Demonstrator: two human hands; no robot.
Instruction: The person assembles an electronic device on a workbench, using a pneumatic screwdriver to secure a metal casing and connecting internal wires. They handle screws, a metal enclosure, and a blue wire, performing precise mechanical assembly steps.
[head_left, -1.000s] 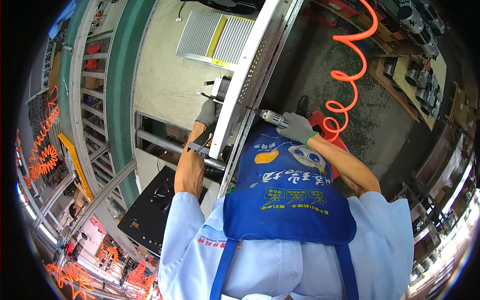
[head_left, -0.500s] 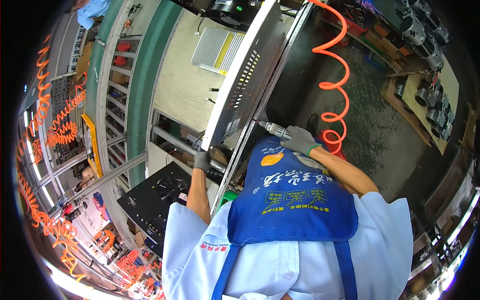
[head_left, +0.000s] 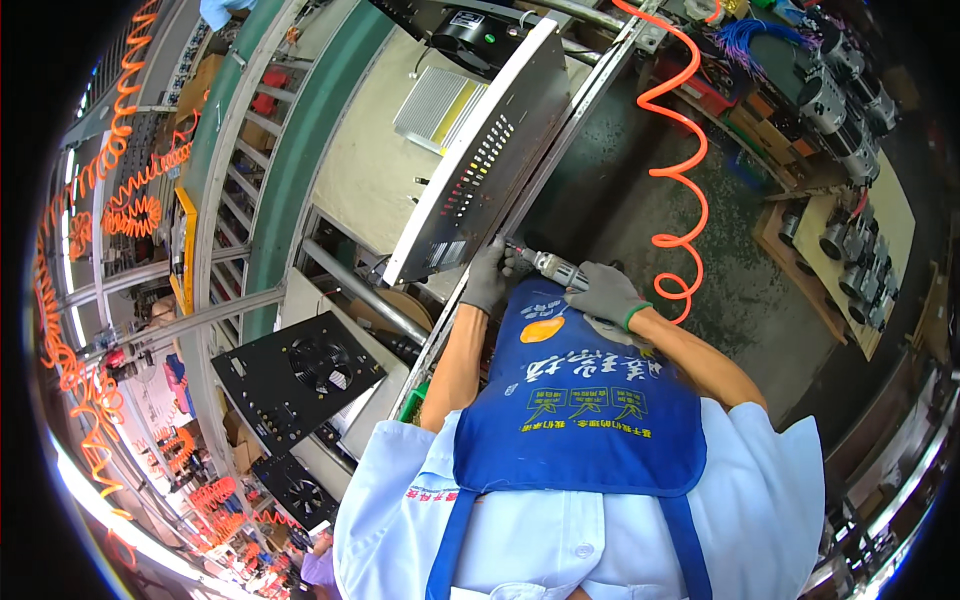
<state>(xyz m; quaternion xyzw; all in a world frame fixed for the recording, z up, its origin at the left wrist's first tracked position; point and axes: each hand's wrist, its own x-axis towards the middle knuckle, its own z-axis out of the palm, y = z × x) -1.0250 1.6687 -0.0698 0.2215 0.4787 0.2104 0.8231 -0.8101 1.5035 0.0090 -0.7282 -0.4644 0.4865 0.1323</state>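
The left hand (head_left: 487,278) has just come from the lower end of the panel (head_left: 530,115), where it was half a second ago, to the front of the power driver (head_left: 555,268); the right hand (head_left: 606,294) has stayed with the tool. This means, I judge, that both hands now serve the tip of the driver, and not the panel itself. The right hand is closed around the rear of the driver, which lies just beside the panel's lower end, on its right. The left hand is partly curled at the tip; whether its fingers pinch something small, I cannot tell. Both hands wear grey gloves, which look like soft knitted cloth. The driver is slim and roughly cylindrical, with a silvery, shiny body. The panel stands on edge, thin and flat, with a smooth white border and a dark face, pierced by rows of small openings. Left of the panel there lies a ribbed heat sink (head_left: 435,105) of dull grey metal, with a yellow band. To the panel's right hangs an orange hose (head_left: 694,62), glossy and coiled. Below the panel, toward the left, is a flat black plate (head_left: 275,365) with a round fan.
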